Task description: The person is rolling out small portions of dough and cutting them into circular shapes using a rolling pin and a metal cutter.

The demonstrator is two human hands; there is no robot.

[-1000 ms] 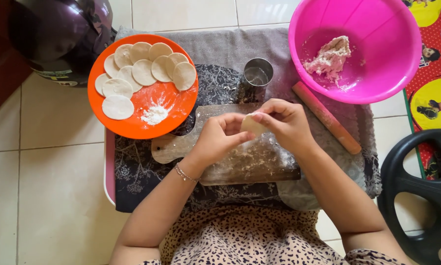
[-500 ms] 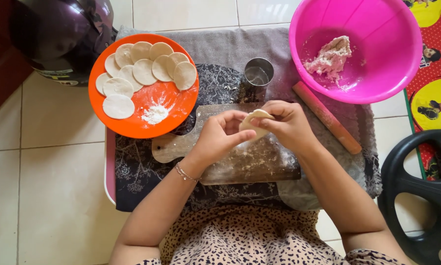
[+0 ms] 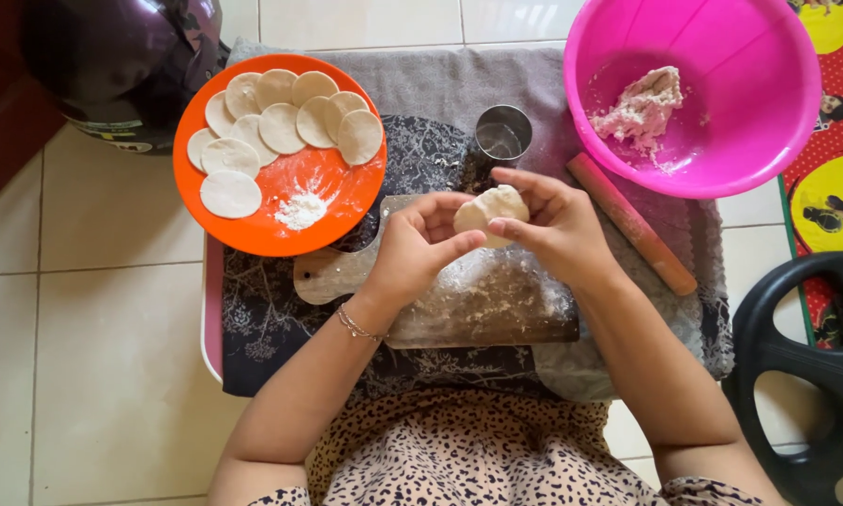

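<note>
A pale lump of dough (image 3: 490, 210) is held between both hands above a floured wooden board (image 3: 496, 309). My left hand (image 3: 419, 245), with a thin bracelet at the wrist, cups the dough from the left. My right hand (image 3: 554, 225) wraps it from the right, fingers curled over the top. An orange plate (image 3: 337, 201) to the left carries several flat round dough discs (image 3: 281, 127) and a small heap of flour (image 3: 300, 212).
A pink bowl (image 3: 721, 56) with leftover dough (image 3: 642, 105) sits at the upper right. A wooden rolling pin (image 3: 632, 223) lies beside my right hand, a metal cup (image 3: 504, 135) behind the dough. A dark helmet (image 3: 112, 66) is upper left, a black wheel (image 3: 805, 375) lower right.
Both hands have kept working the dough; it now shows as a rounder, fuller lump, and the fingers have shifted around it.
</note>
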